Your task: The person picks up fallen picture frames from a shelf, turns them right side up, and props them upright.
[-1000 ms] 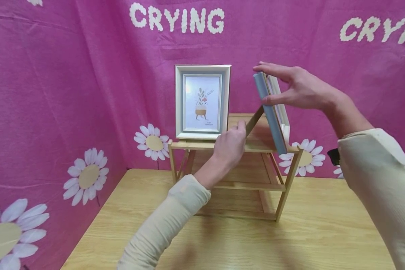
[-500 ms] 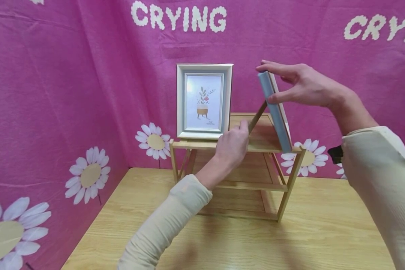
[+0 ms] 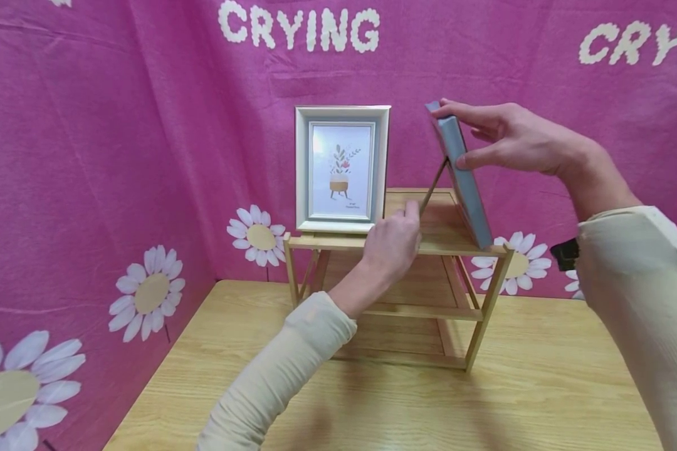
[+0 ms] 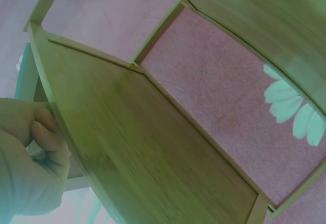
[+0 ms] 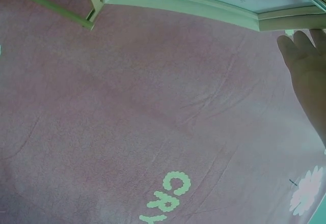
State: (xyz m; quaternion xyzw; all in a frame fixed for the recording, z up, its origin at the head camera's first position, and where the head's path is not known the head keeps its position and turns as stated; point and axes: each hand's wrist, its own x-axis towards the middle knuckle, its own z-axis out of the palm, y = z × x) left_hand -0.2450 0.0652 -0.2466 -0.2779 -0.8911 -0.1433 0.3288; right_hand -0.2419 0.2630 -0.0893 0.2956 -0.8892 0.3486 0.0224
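My right hand [image 3: 519, 141] grips a picture frame [image 3: 469, 185] near its upper corner, thumb on the blue-grey side and fingers over the top. The frame is seen nearly edge-on, leaning, its lower end at the right front of the wooden rack's top shelf [image 3: 395, 244]. A thin stand leg [image 3: 435, 183] slants out from its back, and my left hand [image 3: 392, 244] pinches the leg's lower end. In the left wrist view, the curled left hand [image 4: 41, 158] is beside the shelf edge. The right wrist view shows the held frame's white front border [image 5: 193, 10].
A second, white picture frame [image 3: 341, 169] with a potted-plant print stands upright on the rack's left side. The three-tier rack [image 3: 423, 312] stands on a wooden table [image 3: 231, 351]. A pink cloth [image 3: 163, 125] with daisies and lettering hangs behind and at the left.
The held frame has turned so its white front no longer shows in the head view and part of its back does. The right hand has shifted slightly right; the left hand keeps the leg.
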